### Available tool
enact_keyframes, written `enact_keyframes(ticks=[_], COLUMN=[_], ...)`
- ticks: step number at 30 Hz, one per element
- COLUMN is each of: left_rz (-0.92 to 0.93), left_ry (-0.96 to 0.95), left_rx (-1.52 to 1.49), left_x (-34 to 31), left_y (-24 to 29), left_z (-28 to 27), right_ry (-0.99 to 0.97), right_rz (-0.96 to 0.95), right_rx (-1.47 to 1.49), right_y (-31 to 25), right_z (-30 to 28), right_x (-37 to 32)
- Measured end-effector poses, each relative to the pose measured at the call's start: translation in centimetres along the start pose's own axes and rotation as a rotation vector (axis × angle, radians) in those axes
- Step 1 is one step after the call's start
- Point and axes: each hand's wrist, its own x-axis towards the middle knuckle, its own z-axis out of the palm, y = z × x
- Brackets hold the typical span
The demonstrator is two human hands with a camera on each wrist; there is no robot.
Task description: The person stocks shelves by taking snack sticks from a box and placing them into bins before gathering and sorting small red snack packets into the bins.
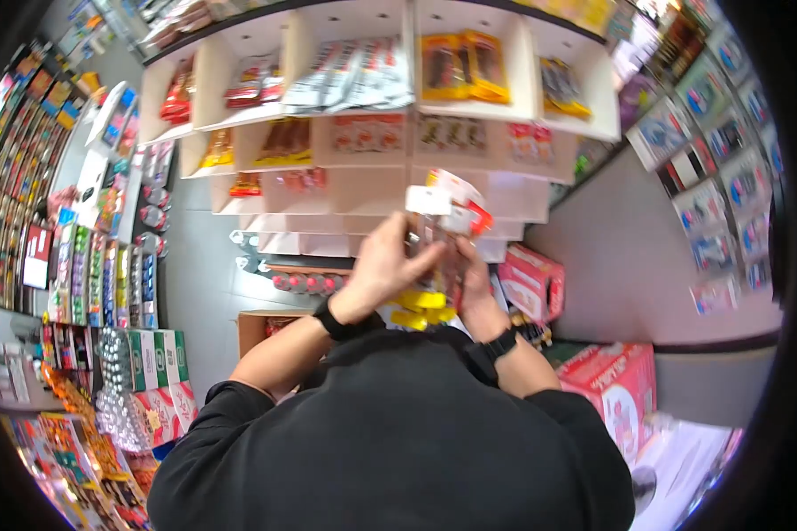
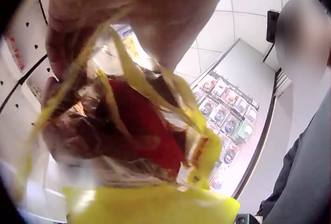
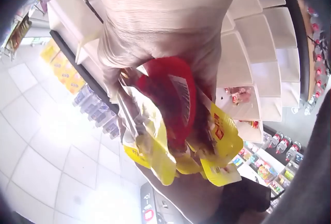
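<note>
In front of the chest, in the head view, both hands grip a bunch of snack packets (image 1: 423, 308) with yellow ends and brown contents. My left hand (image 1: 388, 263) holds the bunch from the left, its thumb lying across the front. On the other side my right hand (image 1: 475, 276) has its fingers curled round the packets. White and red packet tops (image 1: 456, 199) stick up above the fingers. In the right wrist view a red packet (image 3: 173, 100) sits among yellow-edged packets (image 3: 222, 141) under the palm. The left wrist view shows yellow packet edges (image 2: 150, 203) close to the camera.
A white compartment shelf (image 1: 345, 190) with bagged snacks rises ahead. Silver packets (image 1: 354, 75) and yellow packets (image 1: 463, 66) fill upper compartments. Pink boxes (image 1: 531, 281) stand to the right, beside a grey panel (image 1: 629, 265). An open carton (image 1: 253, 329) is at the lower left.
</note>
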Motion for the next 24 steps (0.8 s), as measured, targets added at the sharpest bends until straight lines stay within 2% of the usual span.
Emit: enact_keyframes(ticks=[6, 9, 10, 13, 16, 17, 22, 24], left_rz=[-0.095, -0.142, -0.125, -0.031, -0.075, 0.067, 0.037, 0.164], left_ry=[-0.073, -0.096, -0.109, -0.135, -0.161, -0.036, -0.125, 0.028], left_rx=[-0.095, -0.058, -0.042, -0.065, -0.129, -0.066, -0.072, -0.144], left_x=[1.0, 1.2, 1.3, 2.0, 2.2, 2.1, 2.4, 2.3], left_y=[-3.9, -4.7, -4.8, -4.9, -4.4, -4.5, -5.0, -5.5], left_z=[-2.6, -3.5, -3.9, -5.1, -5.5, -5.2, -4.3, -3.4], right_ry=[0.014, 0.133, 0.072, 0.072, 0.099, 0.035, 0.102, 0.128], right_rz=[-0.075, -0.157, -0.132, -0.143, -0.163, -0.149, -0.145, -0.168], right_rx=[-0.042, -0.179, -0.144, -0.103, -0.121, -0.153, -0.167, -0.174], right_y=[3.2, 4.1, 4.2, 4.5, 3.8, 3.6, 3.2, 3.0], right_z=[2.6, 4.3, 4.7, 4.8, 4.0, 5.2, 5.5, 5.3], right_x=[1.6, 2.4, 2.9, 3.7, 4.8, 4.9, 4.5, 4.9])
